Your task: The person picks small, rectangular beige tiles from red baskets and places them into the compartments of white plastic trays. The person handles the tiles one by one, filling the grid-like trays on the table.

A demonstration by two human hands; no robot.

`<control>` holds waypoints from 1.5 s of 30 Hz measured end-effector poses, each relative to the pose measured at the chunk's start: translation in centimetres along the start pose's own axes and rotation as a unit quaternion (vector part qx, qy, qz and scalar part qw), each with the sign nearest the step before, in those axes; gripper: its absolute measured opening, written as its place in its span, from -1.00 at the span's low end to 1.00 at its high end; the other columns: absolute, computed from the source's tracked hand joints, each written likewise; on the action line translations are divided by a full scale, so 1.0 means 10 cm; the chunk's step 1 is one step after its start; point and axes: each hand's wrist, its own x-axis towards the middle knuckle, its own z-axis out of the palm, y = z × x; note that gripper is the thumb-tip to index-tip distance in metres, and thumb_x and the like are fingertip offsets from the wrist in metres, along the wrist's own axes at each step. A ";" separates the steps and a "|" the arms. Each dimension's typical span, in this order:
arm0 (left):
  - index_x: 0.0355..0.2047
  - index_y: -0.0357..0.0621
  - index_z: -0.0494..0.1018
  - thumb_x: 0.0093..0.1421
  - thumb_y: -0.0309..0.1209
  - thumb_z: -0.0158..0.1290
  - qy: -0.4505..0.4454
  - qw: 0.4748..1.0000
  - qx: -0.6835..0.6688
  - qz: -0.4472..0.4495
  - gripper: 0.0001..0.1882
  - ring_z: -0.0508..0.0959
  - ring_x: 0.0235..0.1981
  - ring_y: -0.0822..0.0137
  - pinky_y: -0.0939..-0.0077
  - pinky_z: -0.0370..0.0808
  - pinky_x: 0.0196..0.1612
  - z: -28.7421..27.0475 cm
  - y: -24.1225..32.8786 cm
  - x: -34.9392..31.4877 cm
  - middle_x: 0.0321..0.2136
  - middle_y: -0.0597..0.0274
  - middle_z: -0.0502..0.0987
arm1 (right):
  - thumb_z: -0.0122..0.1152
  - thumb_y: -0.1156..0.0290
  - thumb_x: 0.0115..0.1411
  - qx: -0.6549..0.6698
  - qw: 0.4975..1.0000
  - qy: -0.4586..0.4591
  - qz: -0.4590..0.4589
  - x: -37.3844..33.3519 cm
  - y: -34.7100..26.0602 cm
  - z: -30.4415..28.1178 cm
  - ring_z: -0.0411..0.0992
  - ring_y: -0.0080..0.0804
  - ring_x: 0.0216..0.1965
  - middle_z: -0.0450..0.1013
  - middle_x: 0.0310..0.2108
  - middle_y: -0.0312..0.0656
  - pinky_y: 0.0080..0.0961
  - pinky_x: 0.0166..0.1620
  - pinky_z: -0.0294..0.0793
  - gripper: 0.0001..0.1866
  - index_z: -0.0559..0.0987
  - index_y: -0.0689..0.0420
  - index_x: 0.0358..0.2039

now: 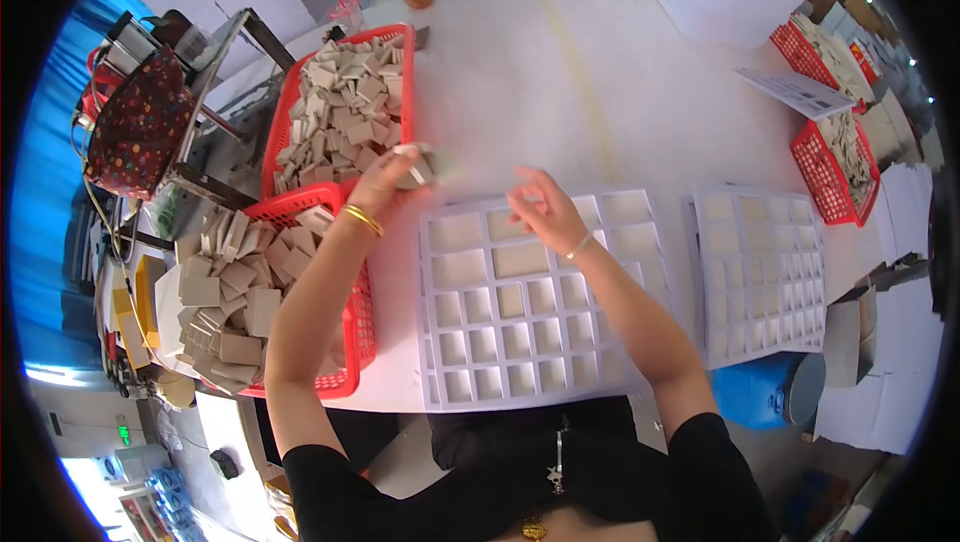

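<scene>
My left hand (385, 180) is closed on a few small grey-beige square pads (414, 168), held just left of the top edge of a white compartment tray (436, 342). My right hand (541, 210) rests over the tray's upper cells, its fingers curled; whether it holds a pad I cannot tell. Several of the tray's cells have square pads lying in them. A red basket (290, 107) full of the same pads stands behind my left hand. A second red basket (355, 347) heaped with pads lies under my left forearm.
A second white compartment tray (760, 272) lies to the right. Two more red baskets (820, 177) of pads sit at the far right. Another person sits across the white table (600, 72). A spotted bag (140, 127) hangs at the left.
</scene>
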 end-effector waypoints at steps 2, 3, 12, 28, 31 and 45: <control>-0.01 -0.19 0.37 0.16 -0.10 0.14 -0.053 0.997 -0.029 -0.039 -0.48 0.53 -0.19 0.43 0.59 0.61 -0.25 0.39 -0.23 -0.19 -0.19 0.26 0.50 | 0.24 0.26 0.12 0.043 0.999 -0.020 0.002 -0.09 -0.13 0.05 0.43 -0.53 -0.40 0.43 -0.19 -0.18 -0.60 -0.40 0.44 -0.49 0.38 0.15 0.06; 0.00 -0.19 0.36 0.17 -0.08 0.13 -0.073 0.995 -0.042 -0.056 -0.47 0.54 -0.20 0.43 0.60 0.62 -0.26 0.53 -0.33 -0.29 -0.20 0.25 0.51 | 0.24 0.30 0.12 0.008 0.999 -0.044 -0.021 -0.10 -0.14 0.06 0.42 -0.58 -0.41 0.44 -0.21 -0.22 -0.61 -0.39 0.42 -0.52 0.39 0.15 0.04; -0.01 -0.10 0.35 0.25 0.02 -0.04 -0.036 0.953 -0.280 -0.112 -0.50 0.55 -0.10 0.19 0.61 0.62 -0.41 0.78 -1.30 -0.87 -0.13 0.12 0.52 | 0.30 0.42 0.01 -0.136 0.989 -0.028 -0.055 -0.70 0.45 -0.28 0.42 -0.49 -0.45 0.51 -0.44 -0.25 -0.54 -0.34 0.43 -0.78 0.52 0.19 -0.33; -0.08 -0.20 0.38 0.25 0.04 -0.06 -0.019 0.955 -0.278 -0.105 -0.47 0.58 -0.20 0.26 0.56 0.59 -0.49 1.03 -1.92 -1.69 -0.23 0.15 0.52 | 0.44 0.43 -0.19 -0.479 0.827 -0.059 -0.289 -0.74 0.68 -0.24 0.36 -0.28 -0.22 0.39 -0.30 -0.32 -0.33 -0.19 0.31 -0.68 0.56 0.02 -0.35; -0.10 -0.22 0.39 0.22 0.04 -0.01 -0.002 0.969 -0.222 -0.110 -0.47 0.58 -0.25 0.33 0.57 0.58 -0.50 1.12 -1.84 -1.69 -0.28 0.18 0.52 | 0.44 0.42 -0.17 -0.451 0.843 -0.047 -0.290 -0.80 0.57 -0.17 0.37 -0.32 -0.26 0.39 -0.28 -0.31 -0.37 -0.21 0.32 -0.64 0.56 -0.01 -0.29; -0.15 -0.19 0.41 0.14 0.01 0.13 0.033 0.982 -0.159 -0.101 -0.49 0.53 -0.58 0.48 0.72 0.26 -0.76 1.18 -2.03 -1.55 -0.45 0.26 0.52 | 0.24 0.48 0.13 -0.123 0.969 -0.193 -0.091 -1.19 0.22 0.07 0.44 -0.62 -0.46 0.48 -0.38 -0.28 -0.68 -0.41 0.45 -0.81 0.54 0.18 -0.22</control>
